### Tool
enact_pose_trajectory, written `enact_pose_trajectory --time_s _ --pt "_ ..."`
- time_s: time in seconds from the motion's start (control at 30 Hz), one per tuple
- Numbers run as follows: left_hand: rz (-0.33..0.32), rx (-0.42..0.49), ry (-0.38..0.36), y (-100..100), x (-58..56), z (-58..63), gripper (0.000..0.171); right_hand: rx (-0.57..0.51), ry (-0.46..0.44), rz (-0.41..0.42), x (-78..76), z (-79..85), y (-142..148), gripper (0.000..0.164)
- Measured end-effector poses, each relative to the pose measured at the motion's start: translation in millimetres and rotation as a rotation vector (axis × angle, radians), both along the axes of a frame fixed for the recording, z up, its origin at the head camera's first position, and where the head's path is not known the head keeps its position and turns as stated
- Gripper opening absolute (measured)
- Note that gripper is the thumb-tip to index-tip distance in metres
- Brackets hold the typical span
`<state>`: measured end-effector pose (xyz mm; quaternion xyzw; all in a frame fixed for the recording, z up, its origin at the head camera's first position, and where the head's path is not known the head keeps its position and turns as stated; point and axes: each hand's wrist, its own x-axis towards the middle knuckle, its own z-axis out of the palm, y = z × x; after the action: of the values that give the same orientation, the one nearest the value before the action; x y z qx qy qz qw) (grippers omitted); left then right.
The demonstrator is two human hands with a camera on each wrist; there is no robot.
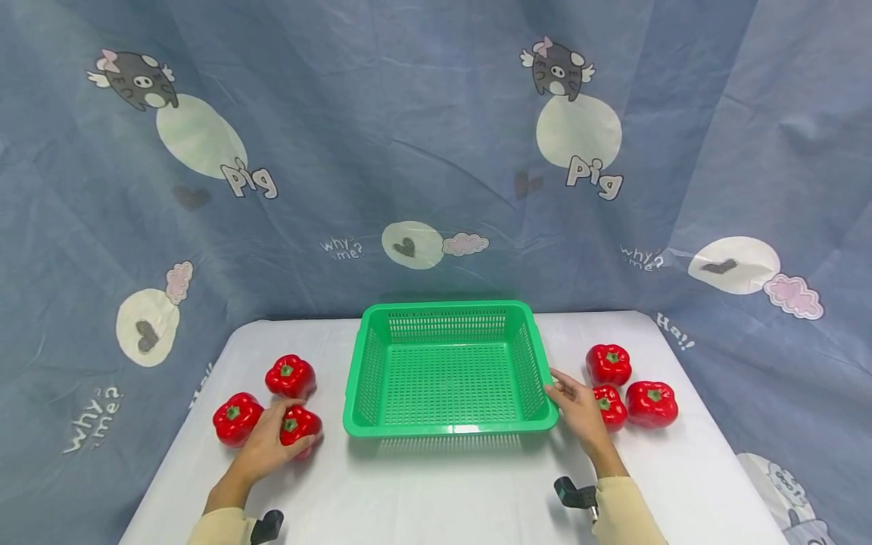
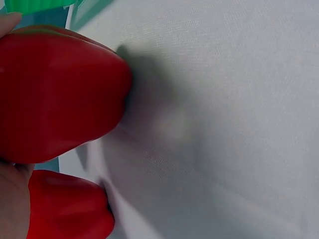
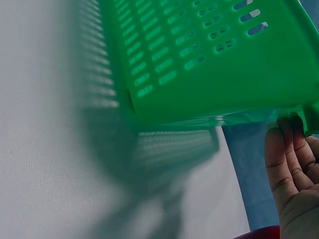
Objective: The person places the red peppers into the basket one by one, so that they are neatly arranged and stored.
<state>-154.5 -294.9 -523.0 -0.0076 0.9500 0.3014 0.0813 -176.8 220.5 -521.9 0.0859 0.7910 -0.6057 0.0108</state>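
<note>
So the left grip is pinching a glossy red bell pepper between thumb and fingers, while the right grip is pinching the rim of the green plastic basket just left of it. Pepper's looking light, firm and kinda slippery to me, so I'd be holding its widest sides. Head view is showing its green stem; left wrist is mostly giving smooth side. Only right wrist is showing the fingers sitting under that rim.

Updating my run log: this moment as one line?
left hand: grips red pepper | right hand: holds green basket | other peppers: five, on table
</note>
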Motion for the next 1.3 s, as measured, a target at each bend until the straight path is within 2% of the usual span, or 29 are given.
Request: enact_pose_trajectory --time_s 0.17,0.33,0.6,0.87,1.3 --pt "-0.012 0.010 0.048 0.3 2.6 -2.8 0.083 0.008 0.002 0.007 1.2 0.4 0.2 0.044" --pt "-0.002 0.027 0.054 2.2 3.8 -2.9 0.081 0.015 0.003 0.006 0.7 0.5 -0.1 0.044" --pt "-0.019 0.021 0.050 3.9 5.4 5.4 0.079 0.017 -0.002 0.004 1.7 0.9 0.2 0.043" --pt "-0.083 0.055 0.160 3.7 -2.9 23.8 0.069 0.002 0.008 0.007 1.4 -0.9 0.2 0.043" --pt "-0.118 0.082 0.221 -0.3 -22.2 65.2 0.065 -0.011 -0.001 0.005 -1.1 0.1 0.7 0.044"
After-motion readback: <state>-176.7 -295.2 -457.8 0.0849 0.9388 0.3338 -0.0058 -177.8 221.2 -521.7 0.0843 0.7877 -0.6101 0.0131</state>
